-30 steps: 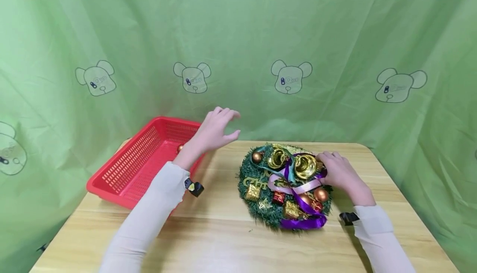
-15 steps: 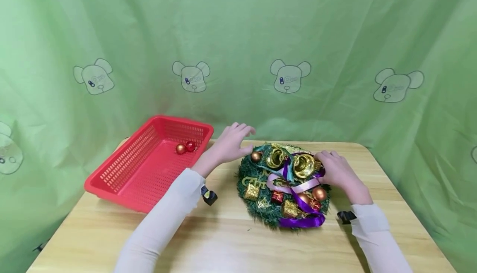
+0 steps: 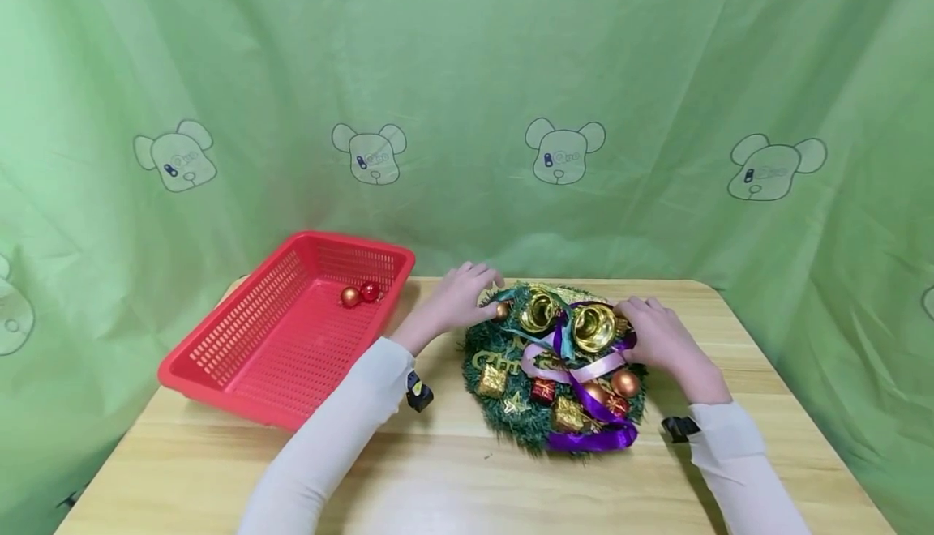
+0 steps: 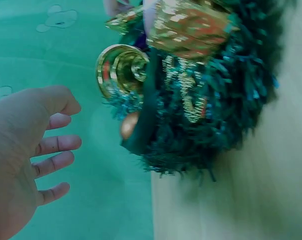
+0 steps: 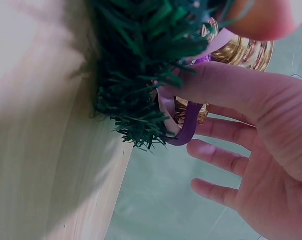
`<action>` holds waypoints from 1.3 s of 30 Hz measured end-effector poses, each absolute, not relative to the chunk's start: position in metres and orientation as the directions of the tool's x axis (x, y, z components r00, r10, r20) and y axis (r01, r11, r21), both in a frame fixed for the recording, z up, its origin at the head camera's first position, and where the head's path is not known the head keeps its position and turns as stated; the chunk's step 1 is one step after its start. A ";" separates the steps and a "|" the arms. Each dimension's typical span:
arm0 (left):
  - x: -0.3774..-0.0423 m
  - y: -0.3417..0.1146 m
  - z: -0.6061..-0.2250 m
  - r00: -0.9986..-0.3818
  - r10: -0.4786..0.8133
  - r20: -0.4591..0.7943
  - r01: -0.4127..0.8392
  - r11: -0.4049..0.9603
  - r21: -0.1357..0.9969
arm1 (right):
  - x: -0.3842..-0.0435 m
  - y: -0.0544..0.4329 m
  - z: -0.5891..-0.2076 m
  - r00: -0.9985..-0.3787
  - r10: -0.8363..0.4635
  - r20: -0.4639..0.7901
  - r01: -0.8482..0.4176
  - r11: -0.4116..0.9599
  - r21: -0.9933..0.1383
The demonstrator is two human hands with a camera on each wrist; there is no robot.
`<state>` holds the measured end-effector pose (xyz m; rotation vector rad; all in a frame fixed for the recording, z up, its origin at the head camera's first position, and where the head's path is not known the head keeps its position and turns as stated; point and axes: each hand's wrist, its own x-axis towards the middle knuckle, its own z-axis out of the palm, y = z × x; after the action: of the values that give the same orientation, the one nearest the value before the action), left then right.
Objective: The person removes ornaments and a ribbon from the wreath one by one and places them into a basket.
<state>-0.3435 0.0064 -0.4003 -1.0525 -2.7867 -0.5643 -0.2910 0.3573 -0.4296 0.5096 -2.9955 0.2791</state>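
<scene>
A green tinsel Christmas wreath lies on the table, decorated with gold bells, foil gift boxes and purple ribbon. My left hand reaches over its upper left edge, thumb and fingertips close around a copper bauble. In the left wrist view the left fingers curve loosely with nothing between them. At the right edge, my right hand holds the wreath. The right wrist view shows the right thumb among the needles beside a looped ribbon, with the other fingers partly hidden behind.
To the left stands a red plastic basket with a copper bauble and a red bauble inside. The wooden table backs onto a green curtain printed with bear heads.
My left hand has moved right and down from beside the basket to the wreath's copper bauble, uncovering the baubles in the basket. The right hand stays at the wreath's right edge.
</scene>
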 end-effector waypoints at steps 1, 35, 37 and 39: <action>-0.344 0.008 -0.403 -0.753 0.617 0.229 0.658 0.689 0.305 | -0.291 0.358 -0.429 -0.941 -0.319 0.118 -0.335 0.928 -0.162; -0.357 0.022 -0.433 -0.780 0.607 0.151 0.624 0.734 0.268 | -0.287 0.356 -0.429 -0.941 -0.312 0.129 -0.330 0.930 -0.161; -0.358 0.022 -0.433 -0.782 0.607 0.142 0.621 0.740 0.257 | -0.287 0.356 -0.429 -0.943 -0.309 0.124 -0.326 0.931 -0.162; -0.359 0.023 -0.434 -0.784 0.608 0.130 0.619 0.746 0.245 | -0.286 0.356 -0.429 -0.944 -0.305 0.121 -0.322 0.932 -0.164</action>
<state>-0.3587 0.0229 -0.4341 -1.0180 -2.8965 -0.4287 -0.2865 0.3563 -0.4289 0.4879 -2.9959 0.2777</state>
